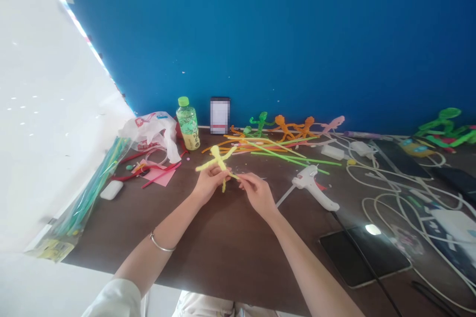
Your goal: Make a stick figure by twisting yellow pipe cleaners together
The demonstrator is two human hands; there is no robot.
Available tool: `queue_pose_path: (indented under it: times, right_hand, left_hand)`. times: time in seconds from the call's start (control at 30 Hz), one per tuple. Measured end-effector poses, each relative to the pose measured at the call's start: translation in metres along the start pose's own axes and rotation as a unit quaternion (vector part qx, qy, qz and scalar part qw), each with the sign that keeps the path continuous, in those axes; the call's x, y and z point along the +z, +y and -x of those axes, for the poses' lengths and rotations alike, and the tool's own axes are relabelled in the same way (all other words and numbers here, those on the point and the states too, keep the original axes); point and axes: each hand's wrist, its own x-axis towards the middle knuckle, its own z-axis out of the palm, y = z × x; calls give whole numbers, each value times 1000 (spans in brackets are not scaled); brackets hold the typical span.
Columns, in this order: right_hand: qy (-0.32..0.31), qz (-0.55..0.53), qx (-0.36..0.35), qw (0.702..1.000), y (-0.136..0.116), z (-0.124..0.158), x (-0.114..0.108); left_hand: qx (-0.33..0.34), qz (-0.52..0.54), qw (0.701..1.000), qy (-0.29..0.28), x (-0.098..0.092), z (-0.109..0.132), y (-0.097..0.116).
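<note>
Above the middle of the table, my left hand (211,183) is closed round the body of a yellow pipe-cleaner figure (220,157). The figure has a round head, two arms spread outward and a leg hanging down below my fingers. My right hand (256,192) pinches the end of the figure's other leg, which stretches to the right between the two hands. A white glue gun (312,185) lies just right of my right hand, its glue stick pointing toward my wrist. Behind the hands lie loose orange, yellow and green pipe cleaners (275,147).
A green-capped bottle (189,126) and a plastic bag (154,131) stand at the back left. A packet of pipe cleaners (89,193) lies on the left edge. Finished pipe-cleaner figures (284,128) lean along the blue wall. A tablet (364,252) and tangled white cables (394,193) occupy the right.
</note>
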Motion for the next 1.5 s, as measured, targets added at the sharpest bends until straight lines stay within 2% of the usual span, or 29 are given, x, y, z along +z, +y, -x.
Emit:
queue_pose_path:
  times: [0.2,0.4,0.53,0.6,0.73,0.9,1.03,1.1,1.17,1.27,1.37,1.5]
  right_hand:
    - [9,2,110,994,-2,-1,0]
    - [-23,-141,215,966,-6,-4,-4]
    - [-70,-252,254,931,-11,-4,-7]
    - [-88,-263,260,925,-13,-3,-7]
    - [-64,-196,231,951,-15,-3,-8]
    - [-34,-9,119,992,-9,-3,-10]
    - [8,134,-9,991,-5,0,-9]
    - [22,165,-45,985,-4,1,-8]
    - [30,164,-57,984,-4,1,-7]
    - [57,136,-54,988,-4,0,-7]
    - [90,97,-25,991,-4,-1,-9]
    - [105,79,3,991,0,-3,-9]
  left_hand:
    - [24,-49,998,38,-1,-1,-3]
    - [57,-101,992,51,-2,-2,-1]
    - [43,-104,992,47,-3,-1,1]
    - [27,-109,993,48,-3,0,2]
    - [7,-111,993,43,0,2,5]
    - [-19,-77,997,24,2,4,8]
    - [-39,-33,999,-14,-1,3,8]
    - [-41,-15,999,-30,-4,1,8]
    - [-37,-3,999,-38,-7,-1,8]
    - [-16,0,1000,-21,-11,-5,11]
    - [1,8,1000,-1,-15,-8,16]
    - [18,49,999,0,-22,-12,19]
